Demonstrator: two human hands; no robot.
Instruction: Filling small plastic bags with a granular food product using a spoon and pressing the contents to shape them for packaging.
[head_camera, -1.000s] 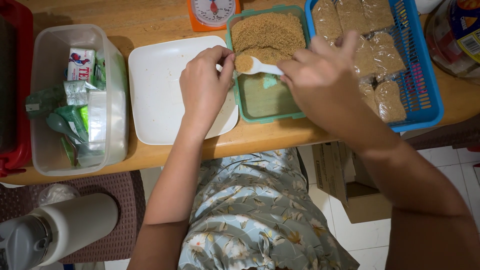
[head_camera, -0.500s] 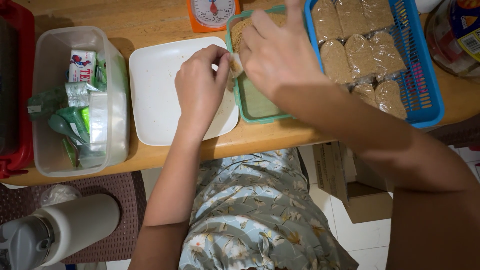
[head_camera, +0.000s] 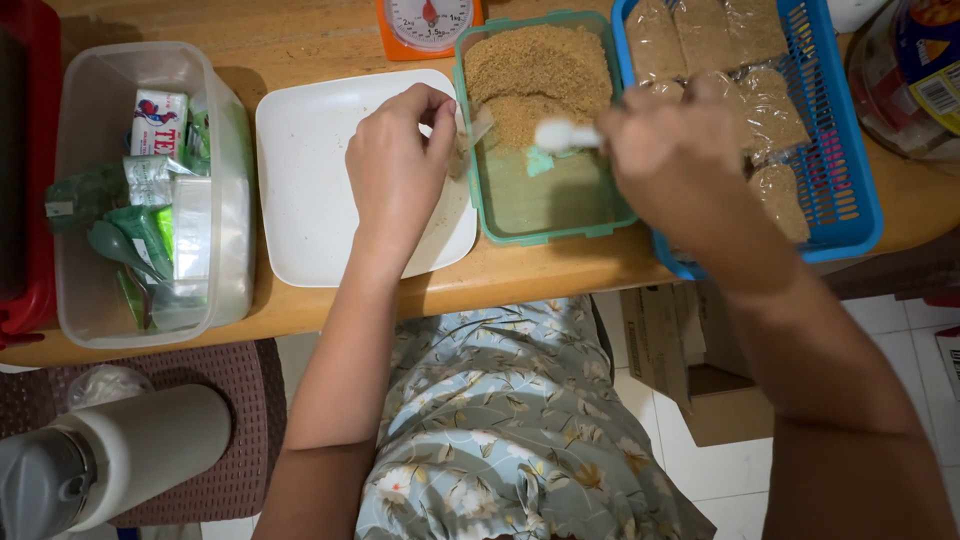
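Observation:
A green container (head_camera: 484, 205) holds brown granular powder (head_camera: 536, 70) heaped at its far end. My right hand (head_camera: 680, 170) is blurred and grips a white spoon (head_camera: 565, 135) whose bowl sits over the powder. My left hand (head_camera: 400, 170) rests over the white square plate (head_camera: 305, 180) and pinches a small clear plastic bag (head_camera: 472, 135) at the container's left rim. A blue basket (head_camera: 840, 190) to the right carries several filled bags of the same brown powder (head_camera: 780, 120).
An orange kitchen scale (head_camera: 428, 25) stands behind the plate. A clear tub (head_camera: 225, 180) of green and white packets sits at left, beside a red bin (head_camera: 25, 300). A jar (head_camera: 915, 80) is at far right. A white flask (head_camera: 130, 455) lies below the table edge.
My right hand reached left over the container half a second ago, then drew back right with the spoon over the powder. My left hand stayed by the container's rim.

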